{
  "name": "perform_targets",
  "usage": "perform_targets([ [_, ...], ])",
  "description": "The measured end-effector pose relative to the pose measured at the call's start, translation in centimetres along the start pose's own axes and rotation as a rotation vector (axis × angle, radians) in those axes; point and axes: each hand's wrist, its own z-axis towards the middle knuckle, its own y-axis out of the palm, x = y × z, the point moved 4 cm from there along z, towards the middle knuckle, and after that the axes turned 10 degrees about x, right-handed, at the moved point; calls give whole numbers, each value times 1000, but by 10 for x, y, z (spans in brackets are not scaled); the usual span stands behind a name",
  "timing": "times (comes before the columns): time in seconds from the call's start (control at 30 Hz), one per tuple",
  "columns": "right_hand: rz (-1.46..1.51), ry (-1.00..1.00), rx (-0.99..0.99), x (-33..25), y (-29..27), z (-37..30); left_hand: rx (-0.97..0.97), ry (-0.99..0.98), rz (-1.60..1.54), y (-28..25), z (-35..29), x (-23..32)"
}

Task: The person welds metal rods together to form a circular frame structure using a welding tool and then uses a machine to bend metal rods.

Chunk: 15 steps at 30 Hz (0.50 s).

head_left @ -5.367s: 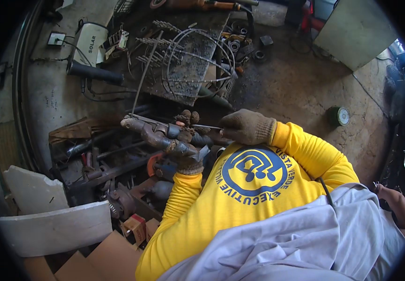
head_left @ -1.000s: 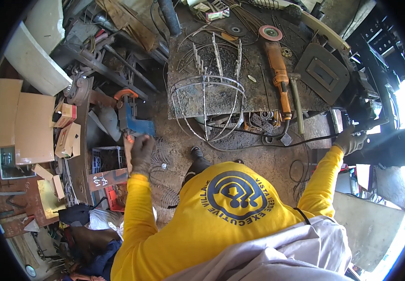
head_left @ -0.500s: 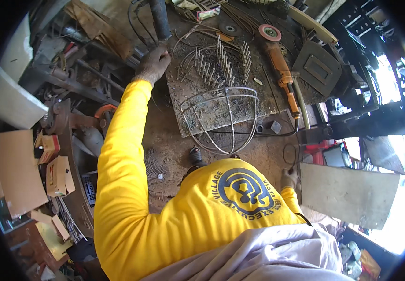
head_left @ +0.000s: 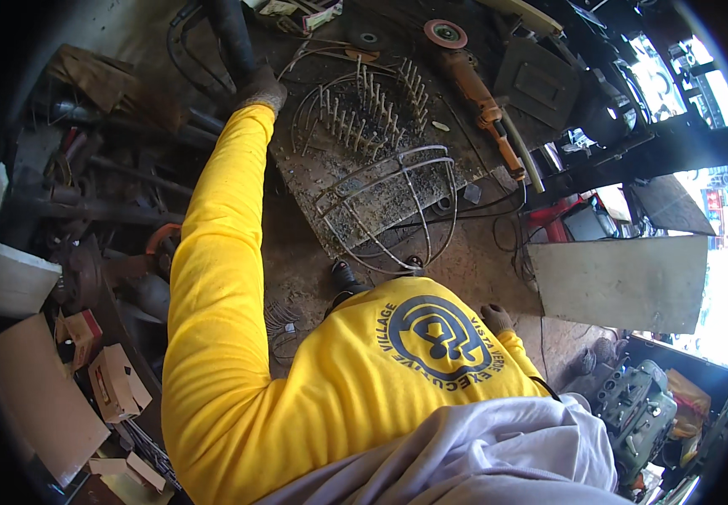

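Note:
My left hand [head_left: 261, 88] is closed against the lower end of a thick dark post [head_left: 231, 42] at the table's far left corner. What its fingers hold, if anything, is hidden. A thin curved rod starts beside it. My right hand [head_left: 496, 318] hangs low over the floor at my right side, its fingers loosely apart and nothing visible in them. In front of me, a rounded cage of metal rods [head_left: 414, 198] overhangs the near edge of the metal table [head_left: 309, 189]. Behind the cage, rows of short upright metal rods [head_left: 372, 101] stand on the tabletop.
An orange angle grinder [head_left: 482, 105] with a pinkish disc lies on the table's right side; its cord drops to the floor. A pale panel [head_left: 621, 282] stands at right, above a greenish machine part [head_left: 640, 412]. Cardboard boxes [head_left: 120, 383] and scrap metal crowd the left.
The view has turned, so the table sits farther left and higher. My left hand has come closer against the post. My right hand has moved away from the hanging cord.

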Motion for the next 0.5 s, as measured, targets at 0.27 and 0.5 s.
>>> perform_targets([
  [0.27,-40,-82,5,-50,19,-19,-115,237,-380,-46,-21,9],
  [0.5,-371,-493,154,-92,21,-7,1,340,-702,-133,-80,23],
])
